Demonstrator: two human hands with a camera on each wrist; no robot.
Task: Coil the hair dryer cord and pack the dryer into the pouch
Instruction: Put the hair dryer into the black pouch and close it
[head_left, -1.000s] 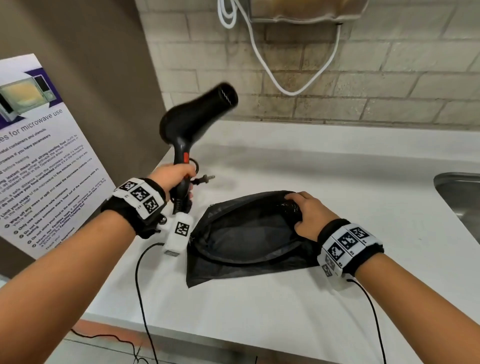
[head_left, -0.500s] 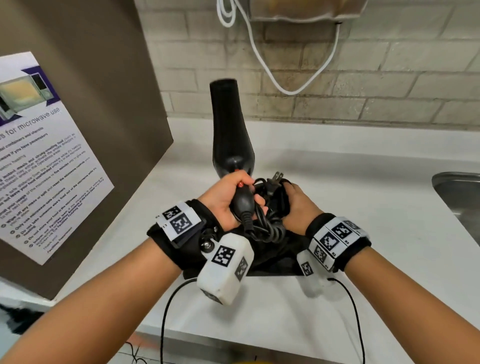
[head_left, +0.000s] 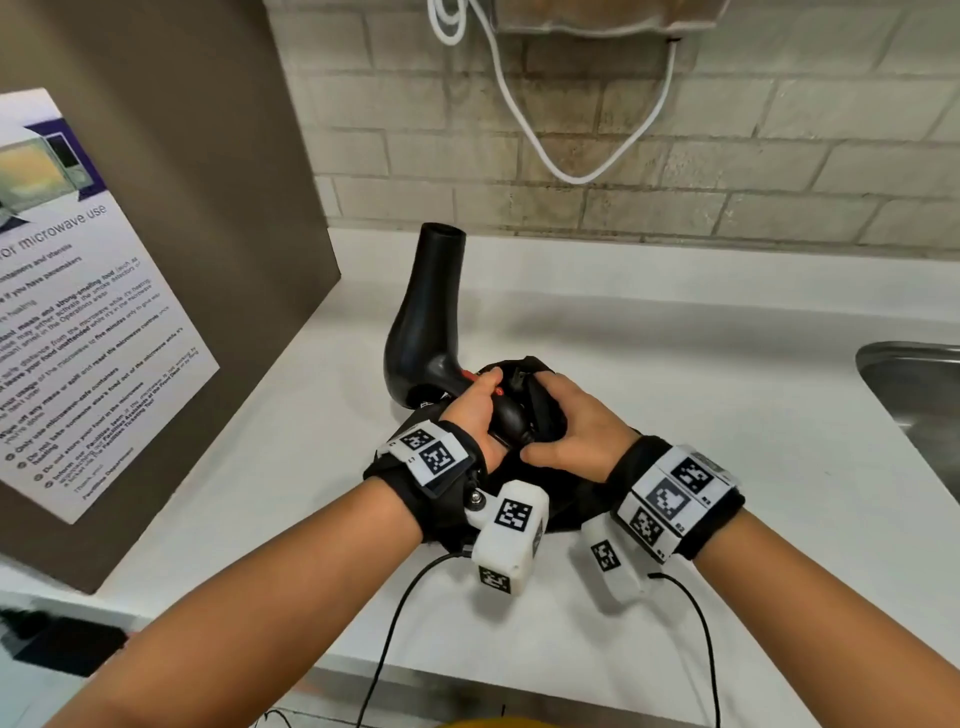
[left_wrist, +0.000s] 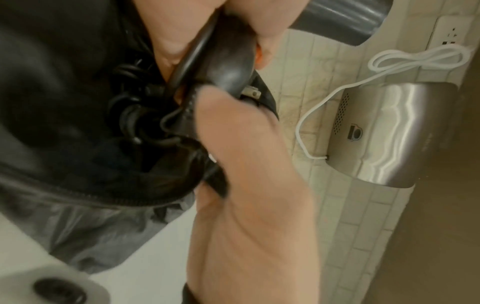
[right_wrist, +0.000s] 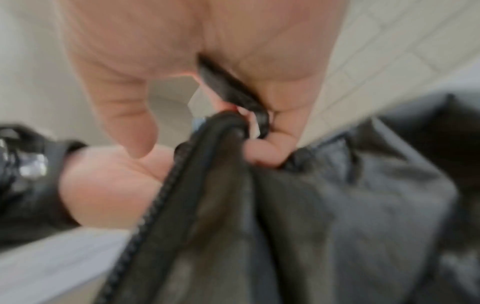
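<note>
The black hair dryer (head_left: 426, 317) stands barrel-up over the black pouch (head_left: 576, 501) on the white counter (head_left: 675, 364). My left hand (head_left: 475, 410) grips its handle (left_wrist: 223, 59), whose lower end sits in the pouch's mouth. The coiled cord (left_wrist: 135, 123) lies bundled inside the pouch (left_wrist: 91, 185), the plug (left_wrist: 252, 93) beside the handle. My right hand (head_left: 576, 431) grips the pouch's rim next to the handle. In the blurred right wrist view its fingers (right_wrist: 280, 98) pinch the pouch (right_wrist: 337, 205) at the zipper edge.
A brown panel with a microwave notice (head_left: 78, 312) stands close on the left. A steel sink (head_left: 914, 395) is at the right edge. A steel wall unit (left_wrist: 389, 133) with a white cord (head_left: 519, 114) hangs above the tiled back wall.
The dryer has come down from the upper left, barrel now upright, and its handle with the coiled cord has sunk into the pouch. Both hands have drawn together at the pouch's mouth.
</note>
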